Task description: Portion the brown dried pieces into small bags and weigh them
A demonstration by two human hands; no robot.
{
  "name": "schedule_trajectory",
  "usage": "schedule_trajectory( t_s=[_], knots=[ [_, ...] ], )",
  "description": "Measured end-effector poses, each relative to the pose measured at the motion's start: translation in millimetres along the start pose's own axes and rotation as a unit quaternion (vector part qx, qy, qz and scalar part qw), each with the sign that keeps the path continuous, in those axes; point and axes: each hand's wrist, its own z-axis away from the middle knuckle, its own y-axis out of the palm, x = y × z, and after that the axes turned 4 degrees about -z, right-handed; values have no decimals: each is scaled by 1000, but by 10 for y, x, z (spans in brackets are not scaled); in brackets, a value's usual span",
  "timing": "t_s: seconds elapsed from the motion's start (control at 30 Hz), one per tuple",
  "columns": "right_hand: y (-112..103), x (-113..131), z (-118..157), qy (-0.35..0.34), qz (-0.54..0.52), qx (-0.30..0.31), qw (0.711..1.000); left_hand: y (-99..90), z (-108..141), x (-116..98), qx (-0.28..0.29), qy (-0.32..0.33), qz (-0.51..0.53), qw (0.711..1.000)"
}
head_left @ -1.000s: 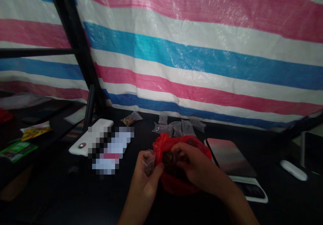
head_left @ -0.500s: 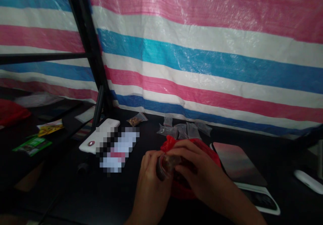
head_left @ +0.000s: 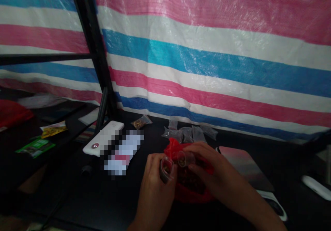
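My left hand [head_left: 156, 186] is wrapped round a small clear bag [head_left: 167, 169], its mouth open and some brown bits inside. Just to the right, my right hand [head_left: 209, 165] holds a small clear cup [head_left: 184, 159] between thumb and fingers, with a few brown pieces in it. Both hands are over or beside a red plastic bag [head_left: 193, 198], which lies open with dark brown pieces in it. Several flat clear bags [head_left: 186, 134] lie behind the red bag. Farther left, a small clear bag of brown pieces [head_left: 140, 123] rests on the black table [head_left: 103, 203].
A white device [head_left: 94, 148] and a blurred-out phone-like item [head_left: 124, 153] lie left of my hands. On the right are a pinkish-grey flat case [head_left: 245, 165] and a white object [head_left: 316, 187]. Green and yellow packets [head_left: 37, 147] lie far left, near a black metal frame [head_left: 94, 48].
My right hand has drawn the small cup back to the right, away from the mouth of the bag in my left hand. The left hand has stayed nearly still.
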Motion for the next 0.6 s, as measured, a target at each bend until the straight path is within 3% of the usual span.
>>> schedule_trajectory(
  t_s=[0.17, 0.37, 0.6],
  knots=[
    [-12, -175, 37, 60, 84, 43, 994, 9, -7, 26, 7, -118, 27, 993],
    [145, -244, -65, 121, 205, 23, 971, 42, -98, 114, 27, -104, 109, 988],
    [233, -234, -93, 110, 203, 35, 972, 45, -162, 204, 70, -148, 269, 949]
  ],
)
